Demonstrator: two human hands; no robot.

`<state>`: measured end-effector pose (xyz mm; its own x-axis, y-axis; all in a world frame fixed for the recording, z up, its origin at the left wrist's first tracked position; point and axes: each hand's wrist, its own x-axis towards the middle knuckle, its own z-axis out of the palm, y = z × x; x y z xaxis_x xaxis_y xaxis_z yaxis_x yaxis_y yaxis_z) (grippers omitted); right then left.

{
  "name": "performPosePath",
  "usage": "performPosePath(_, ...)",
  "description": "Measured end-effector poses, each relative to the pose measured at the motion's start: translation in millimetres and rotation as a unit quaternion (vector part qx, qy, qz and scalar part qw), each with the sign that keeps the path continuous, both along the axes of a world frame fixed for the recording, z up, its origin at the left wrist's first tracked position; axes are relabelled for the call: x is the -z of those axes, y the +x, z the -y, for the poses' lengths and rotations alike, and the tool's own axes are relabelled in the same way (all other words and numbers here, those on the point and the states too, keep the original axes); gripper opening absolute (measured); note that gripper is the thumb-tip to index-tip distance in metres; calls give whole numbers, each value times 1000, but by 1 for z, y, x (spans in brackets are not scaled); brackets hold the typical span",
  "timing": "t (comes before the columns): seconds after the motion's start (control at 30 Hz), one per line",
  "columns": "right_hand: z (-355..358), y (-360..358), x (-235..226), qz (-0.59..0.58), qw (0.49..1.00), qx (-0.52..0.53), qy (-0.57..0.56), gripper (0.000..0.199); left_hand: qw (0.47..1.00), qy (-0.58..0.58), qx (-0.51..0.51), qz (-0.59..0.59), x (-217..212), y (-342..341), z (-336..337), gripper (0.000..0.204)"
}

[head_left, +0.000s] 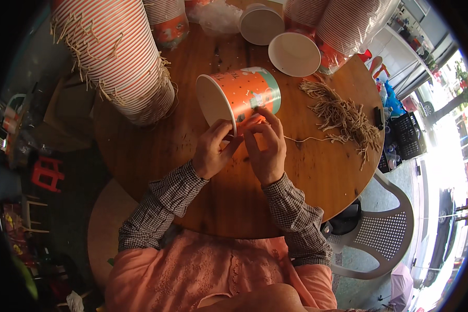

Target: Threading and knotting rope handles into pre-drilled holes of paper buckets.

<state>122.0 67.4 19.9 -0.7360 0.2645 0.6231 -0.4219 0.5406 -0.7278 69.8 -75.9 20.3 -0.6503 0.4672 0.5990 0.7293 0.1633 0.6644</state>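
Observation:
An orange paper bucket [252, 86] with a green band at its base lies tipped on its side on the table, its white mouth turned left. My left hand [213, 148] is closed, thumb and fingers pinching the bucket's rim at its near edge. Beside it my right hand [266, 148] has its fingers bent, one fingertip against the printed wall, thumb close to the left hand. What sits between the right fingers is too small to make out. A thin strand of twine [309, 139] runs from the right and disappears behind the right hand.
Tall nested buckets [122, 57] with twine ends hanging off stand at left. A heap of tan twine [343, 112] lies at right. Farther back are open white-lined buckets [295, 54] and plastic-wrapped stacks [348, 26]. A grey plastic chair [379, 234] stands right of the round wooden table [156, 171].

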Motion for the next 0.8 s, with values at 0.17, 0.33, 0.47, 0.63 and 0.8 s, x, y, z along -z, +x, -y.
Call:
performPosePath(0.17,2,2,-2,-28,994,45,99,17,999,26,2,25,14,4,-3,20)
performPosePath(0.33,-1,1,0,-31,994,41,94,19,996,74,-18,35,19,3,-4,15)
performPosePath(0.47,0,2,0,-11,995,22,96,26,994,84,-67,11,18,-5,1,11)
performPosePath(0.63,0,-3,9,30,995,-2,93,35,986,39,-122,-105,8,-13,7,12)
performPosePath(0.8,8,-6,18,89,992,-87,33,39,987,133,-59,-68,-1,-11,-5,8)
